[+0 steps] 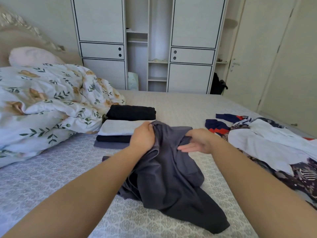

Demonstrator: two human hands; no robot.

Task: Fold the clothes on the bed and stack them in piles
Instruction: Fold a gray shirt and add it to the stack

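Trouble would come from the loose grey shirt [169, 170]: its lower part trails crumpled on the bed [51, 177], so a fold begun now could trap creases or slip apart on the pile. It lies in the middle, near the person, just right of the folded pile [120, 133]; unfolded clothes [274, 145] wait at right. The left hand [143, 136] has its fingers curled tight, gripping the shirt's top edge. The right hand [197, 141] has fingers nearly straight, with cloth draped over them.
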